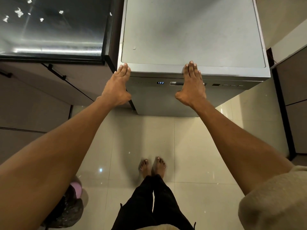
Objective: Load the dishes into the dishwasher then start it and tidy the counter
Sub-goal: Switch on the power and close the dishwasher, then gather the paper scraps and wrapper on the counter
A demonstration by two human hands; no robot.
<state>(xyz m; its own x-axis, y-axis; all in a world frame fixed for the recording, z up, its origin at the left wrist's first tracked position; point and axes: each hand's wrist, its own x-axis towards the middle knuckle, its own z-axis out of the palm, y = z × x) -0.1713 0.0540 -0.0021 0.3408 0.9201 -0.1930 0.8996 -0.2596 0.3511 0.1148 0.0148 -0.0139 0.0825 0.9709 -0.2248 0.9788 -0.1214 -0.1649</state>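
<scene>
A silver freestanding dishwasher (191, 34) stands in front of me with its door closed. A small blue display (160, 82) on its front panel reads 1:30. My left hand (117, 87) lies flat against the dishwasher's front left corner, fingers together and reaching the top edge. My right hand (192, 83) presses flat on the front panel over the handle recess (176, 83), fingertips on the top edge. Neither hand holds anything. No dishes are in view.
A glossy black counter (49, 30) sits to the left above grey cabinet fronts (41, 97) with black handles. More cabinets (292, 97) stand at the right. A dark bin with a bag and something pink (73, 201) stands on the tiled floor by my left leg.
</scene>
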